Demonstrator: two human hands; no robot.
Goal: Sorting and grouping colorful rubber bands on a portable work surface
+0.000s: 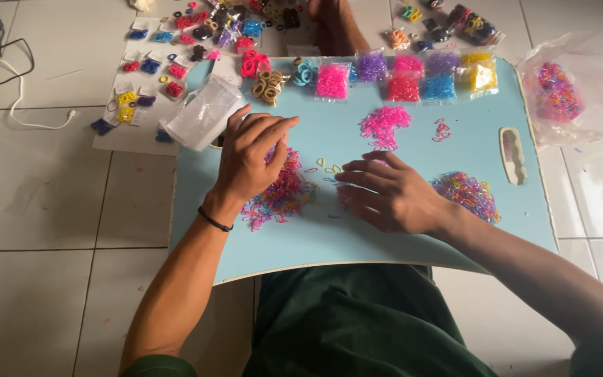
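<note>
A single head-worn camera looks steeply down and forward from close above the lap, over a blue board [357, 241] to the tiled floor [43, 209] beyond.

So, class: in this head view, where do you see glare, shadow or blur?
Head view: soft daylight; glare on the floor tiles at right and on the clear plastic bag; faint shadows under the left hand and right hand; small bands slightly soft; edges mildly bowed.
</note>
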